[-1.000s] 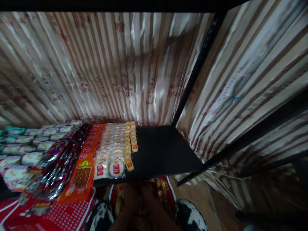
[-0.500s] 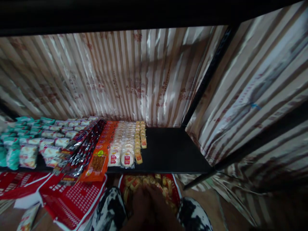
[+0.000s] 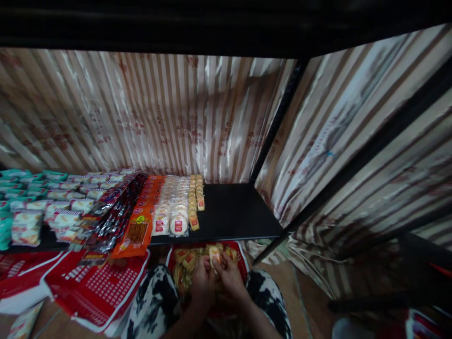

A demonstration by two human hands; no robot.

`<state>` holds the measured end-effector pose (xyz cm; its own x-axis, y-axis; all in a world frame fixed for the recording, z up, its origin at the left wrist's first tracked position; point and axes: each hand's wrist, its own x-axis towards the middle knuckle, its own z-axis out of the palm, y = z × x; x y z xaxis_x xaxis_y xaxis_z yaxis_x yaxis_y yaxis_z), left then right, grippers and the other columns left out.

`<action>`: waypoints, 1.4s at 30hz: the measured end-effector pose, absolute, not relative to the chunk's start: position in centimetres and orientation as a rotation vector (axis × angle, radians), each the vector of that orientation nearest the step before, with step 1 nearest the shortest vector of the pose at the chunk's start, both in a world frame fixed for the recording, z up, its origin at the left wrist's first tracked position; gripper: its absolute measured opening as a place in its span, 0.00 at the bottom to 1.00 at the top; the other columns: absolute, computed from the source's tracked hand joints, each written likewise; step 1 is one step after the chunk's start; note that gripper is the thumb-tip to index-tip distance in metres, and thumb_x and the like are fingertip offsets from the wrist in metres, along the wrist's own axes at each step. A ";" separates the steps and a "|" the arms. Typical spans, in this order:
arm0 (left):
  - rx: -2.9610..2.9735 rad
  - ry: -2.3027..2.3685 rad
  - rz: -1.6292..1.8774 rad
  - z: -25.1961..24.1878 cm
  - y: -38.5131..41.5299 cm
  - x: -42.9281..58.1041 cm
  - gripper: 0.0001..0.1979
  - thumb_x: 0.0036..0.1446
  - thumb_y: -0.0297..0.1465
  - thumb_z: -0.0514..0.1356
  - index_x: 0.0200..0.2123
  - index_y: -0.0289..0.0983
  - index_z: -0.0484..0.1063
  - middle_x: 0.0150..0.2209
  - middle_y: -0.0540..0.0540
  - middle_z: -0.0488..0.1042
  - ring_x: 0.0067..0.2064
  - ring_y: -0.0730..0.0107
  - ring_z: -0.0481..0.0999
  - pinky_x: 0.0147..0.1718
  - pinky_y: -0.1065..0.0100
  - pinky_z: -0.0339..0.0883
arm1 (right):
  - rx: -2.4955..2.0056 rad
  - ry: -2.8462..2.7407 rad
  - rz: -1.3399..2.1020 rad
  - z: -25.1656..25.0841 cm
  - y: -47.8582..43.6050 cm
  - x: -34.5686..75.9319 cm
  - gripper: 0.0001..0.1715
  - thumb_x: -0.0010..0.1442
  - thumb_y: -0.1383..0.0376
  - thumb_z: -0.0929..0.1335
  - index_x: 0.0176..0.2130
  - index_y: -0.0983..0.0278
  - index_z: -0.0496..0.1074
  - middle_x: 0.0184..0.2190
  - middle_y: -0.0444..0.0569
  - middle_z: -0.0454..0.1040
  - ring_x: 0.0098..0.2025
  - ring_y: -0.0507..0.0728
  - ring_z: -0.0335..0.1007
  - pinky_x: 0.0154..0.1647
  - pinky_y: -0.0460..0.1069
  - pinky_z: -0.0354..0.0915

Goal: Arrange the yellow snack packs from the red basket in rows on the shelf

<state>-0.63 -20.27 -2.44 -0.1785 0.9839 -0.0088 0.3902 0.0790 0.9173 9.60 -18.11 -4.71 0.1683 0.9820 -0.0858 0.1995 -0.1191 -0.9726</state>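
Both my hands are over a red basket (image 3: 243,256) between my knees, heaped with gold-wrapped snack packets (image 3: 185,256). My right hand (image 3: 229,278) pinches one small yellow snack packet (image 3: 214,253) with a red label, its thumb on the front. My left hand (image 3: 203,285) is closed at the packet's left edge, its fingers curled and partly hidden. On the black shelf (image 3: 233,212) ahead, two short rows of similar yellow packets (image 3: 193,219) stand beside round white crackers (image 3: 179,225) in clear wrappers.
Orange snack bags (image 3: 139,228), dark shiny packets (image 3: 109,226), white bags (image 3: 26,228) and teal bags (image 3: 5,230) line the shelf's left. Another red basket (image 3: 99,287) is at lower left. Black posts (image 3: 277,117) and a striped curtain (image 3: 212,117) enclose the shelf.
My hands have come up from among the packets in the basket, and a yellow snack packet now shows between them. The view has shifted right.
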 end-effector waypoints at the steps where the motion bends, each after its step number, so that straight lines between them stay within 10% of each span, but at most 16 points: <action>1: 1.393 1.656 1.115 -2.0 -19.7 -0.6 0.12 0.55 0.34 0.48 0.35 0.37 0.68 0.35 0.41 0.75 0.38 0.62 0.75 0.41 0.60 0.68 | -1.494 -1.189 1.072 -4.1 -17.5 9.6 0.23 0.49 0.52 0.67 0.42 0.60 0.74 0.36 0.51 0.78 0.40 0.61 0.75 0.43 0.55 0.70; 16: 1.227 1.724 1.034 0.8 -10.3 1.5 0.25 0.58 0.31 0.48 0.58 0.31 0.60 0.63 0.38 0.57 0.65 0.65 0.54 0.64 0.64 0.46 | -1.418 -1.207 1.000 -3.2 -4.8 8.6 0.19 0.49 0.59 0.68 0.41 0.63 0.75 0.34 0.49 0.78 0.37 0.57 0.73 0.41 0.51 0.69; 42: 1.088 1.586 1.099 -1.7 -4.4 2.2 0.29 0.61 0.34 0.43 0.62 0.24 0.50 0.66 0.36 0.49 0.67 0.64 0.48 0.65 0.62 0.40 | -1.382 -1.338 0.893 -4.5 0.2 7.1 0.27 0.51 0.67 0.63 0.52 0.61 0.69 0.46 0.50 0.72 0.47 0.57 0.70 0.48 0.51 0.67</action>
<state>2.18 -4.41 -1.68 -0.2148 0.9595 -0.1824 0.1660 0.2199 0.9613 7.13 0.19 -4.53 0.1234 0.9851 0.1200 0.2669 0.0835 -0.9601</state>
